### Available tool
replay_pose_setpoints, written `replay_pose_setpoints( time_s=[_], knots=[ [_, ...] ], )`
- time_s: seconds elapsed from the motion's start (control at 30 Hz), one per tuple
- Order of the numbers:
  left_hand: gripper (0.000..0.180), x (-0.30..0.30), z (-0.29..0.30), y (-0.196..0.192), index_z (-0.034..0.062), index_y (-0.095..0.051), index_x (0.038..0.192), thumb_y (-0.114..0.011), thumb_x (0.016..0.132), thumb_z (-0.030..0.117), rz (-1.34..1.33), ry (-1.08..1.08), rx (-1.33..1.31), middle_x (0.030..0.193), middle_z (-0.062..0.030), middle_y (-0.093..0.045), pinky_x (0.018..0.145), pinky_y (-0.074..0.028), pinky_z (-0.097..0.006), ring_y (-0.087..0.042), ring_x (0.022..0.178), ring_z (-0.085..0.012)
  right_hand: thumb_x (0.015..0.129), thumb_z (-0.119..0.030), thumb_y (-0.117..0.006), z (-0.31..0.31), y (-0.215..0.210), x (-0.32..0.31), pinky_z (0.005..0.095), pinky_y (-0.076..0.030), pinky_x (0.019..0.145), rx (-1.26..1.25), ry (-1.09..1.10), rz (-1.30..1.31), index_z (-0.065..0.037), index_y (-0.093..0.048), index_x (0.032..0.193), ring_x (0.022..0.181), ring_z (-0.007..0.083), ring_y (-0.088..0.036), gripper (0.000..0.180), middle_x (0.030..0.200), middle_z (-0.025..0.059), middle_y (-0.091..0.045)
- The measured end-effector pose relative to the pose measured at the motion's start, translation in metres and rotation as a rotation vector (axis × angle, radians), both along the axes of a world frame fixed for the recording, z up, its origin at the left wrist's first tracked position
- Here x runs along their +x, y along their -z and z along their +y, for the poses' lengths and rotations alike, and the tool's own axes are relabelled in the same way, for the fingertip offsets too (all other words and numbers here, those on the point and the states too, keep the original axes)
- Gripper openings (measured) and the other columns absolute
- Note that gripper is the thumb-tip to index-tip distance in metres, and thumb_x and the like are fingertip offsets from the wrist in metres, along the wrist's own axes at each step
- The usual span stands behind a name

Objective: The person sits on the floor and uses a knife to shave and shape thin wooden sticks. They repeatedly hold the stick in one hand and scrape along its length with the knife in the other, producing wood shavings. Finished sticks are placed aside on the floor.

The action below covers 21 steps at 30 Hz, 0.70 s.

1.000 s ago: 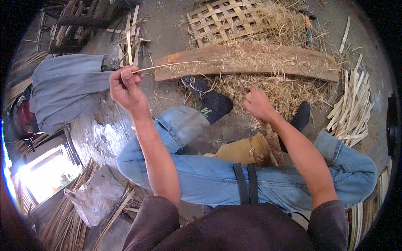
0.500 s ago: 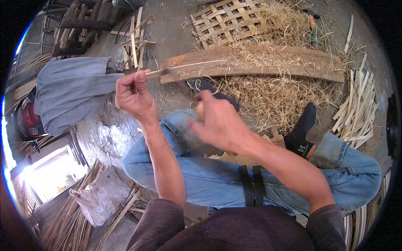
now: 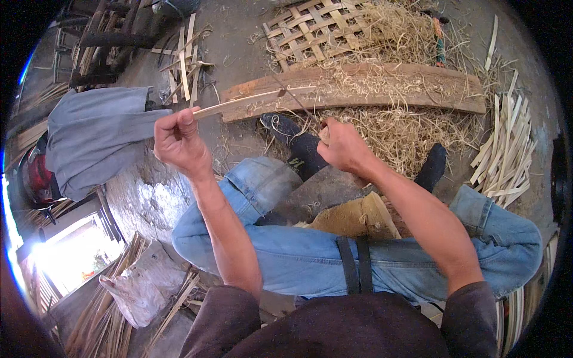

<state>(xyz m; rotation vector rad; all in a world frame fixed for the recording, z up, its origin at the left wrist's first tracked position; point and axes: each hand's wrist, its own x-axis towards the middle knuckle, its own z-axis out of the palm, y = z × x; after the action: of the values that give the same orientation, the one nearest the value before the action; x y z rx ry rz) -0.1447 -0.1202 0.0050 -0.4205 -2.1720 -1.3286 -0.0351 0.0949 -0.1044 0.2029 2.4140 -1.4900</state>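
Note:
My left hand [image 3: 184, 145] pinches one end of a thin pale strip [image 3: 239, 103], likely bamboo, between thumb and fingers. The strip stretches rightward over a long wooden board [image 3: 412, 101], which is strewn with curly shavings. My right hand [image 3: 346, 148] grips the pale handle of a knife. Its narrow dark blade [image 3: 296, 100] points up and to the left, crossing the strip near its far end. Whether the blade touches the strip I cannot tell.
Beyond the board lie a woven lattice panel [image 3: 316, 31] and heaped shavings [image 3: 400, 36]. Cut strips [image 3: 504, 146] are piled at right. A grey cloth [image 3: 98, 131] covers something red at left. A whitish sack [image 3: 146, 283] rests on long strips at lower left. My crossed legs [image 3: 286, 253] are in front.
My right hand has moved right and forward, bringing the knife from a blur near my left hand toward the strip's far end. My left hand has shifted slightly left, still pinching the strip.

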Motion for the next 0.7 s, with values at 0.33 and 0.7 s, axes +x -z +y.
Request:
replay_pose_setpoints(
  time_s=[0.33, 0.7],
  knots=[
    [0.031, -0.001, -0.011, 0.004, 0.0020, -0.057, 0.080, -0.073, 0.084, 0.028, 0.019, -0.020, -0.034, 0.075, -0.0085, -0.066, 0.065, -0.047, -0.021, -0.059, 0.069, -0.0095, 0.074, -0.018, -0.060, 0.030, 0.055, 0.025, 0.0496, -0.050, 0.078, 0.146, -0.003, -0.140, 0.010, -0.056, 0.090, 0.083, 0.0453, -0.063, 0.032, 0.083, 0.0310, -0.063],
    [0.030, -0.011, -0.009, 0.002, 0.0010, -0.059, 0.076, -0.075, 0.083, 0.025, 0.043, -0.284, -0.078, 0.069, -0.0022, -0.060, 0.057, -0.041, -0.019, -0.050, 0.062, -0.0069, 0.078, -0.020, -0.057, -0.008, 0.043, 0.015, 0.0489, -0.053, 0.068, 0.048, 0.128, -0.227, 0.011, -0.051, 0.096, 0.075, 0.0412, -0.065, 0.036, 0.078, 0.0265, -0.064]
  ],
)
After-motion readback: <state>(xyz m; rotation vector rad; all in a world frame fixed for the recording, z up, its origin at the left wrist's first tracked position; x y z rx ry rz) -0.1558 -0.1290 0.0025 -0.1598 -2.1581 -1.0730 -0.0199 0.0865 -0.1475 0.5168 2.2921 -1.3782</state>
